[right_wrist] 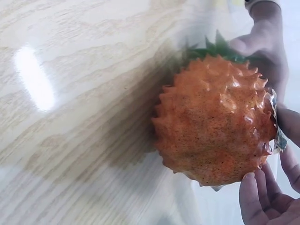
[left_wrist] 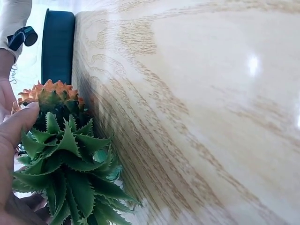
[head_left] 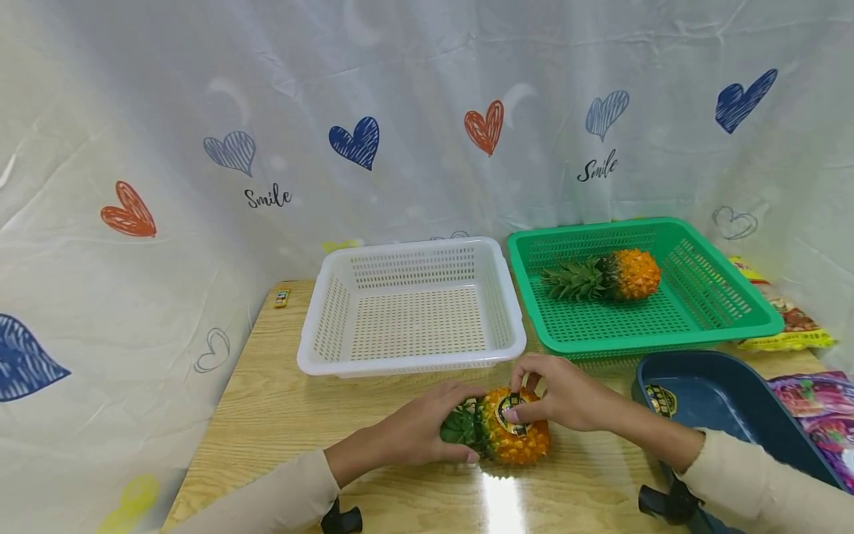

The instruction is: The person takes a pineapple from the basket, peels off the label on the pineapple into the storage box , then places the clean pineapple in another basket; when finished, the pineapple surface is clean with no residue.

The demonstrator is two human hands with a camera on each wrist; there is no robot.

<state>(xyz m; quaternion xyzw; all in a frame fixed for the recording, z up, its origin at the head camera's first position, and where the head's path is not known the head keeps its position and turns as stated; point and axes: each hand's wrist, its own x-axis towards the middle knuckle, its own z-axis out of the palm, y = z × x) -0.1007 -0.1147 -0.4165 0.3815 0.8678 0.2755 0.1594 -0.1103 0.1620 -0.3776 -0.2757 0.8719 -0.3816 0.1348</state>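
Pineapple: it lies on its side on the worktop (head_left: 280, 415), in front of the white basket; the pineapple (head_left: 517, 451) is between your hands.
Left grip: your left grip (head_left: 423, 429) is curled round the leafy crown.
Right grip: your right grip (head_left: 567, 393) pinches the round label (head_left: 502, 417) against the fruit.
Label step: you appear to be setting it; next calls for steady pressure along its edges.
Baskets: white basket (head_left: 414, 364) behind; green basket (head_left: 647, 343) holds another pineapple (head_left: 638, 274).
Blue tray: your right forearm crosses the blue tray (head_left: 727, 400), so mind its rim.
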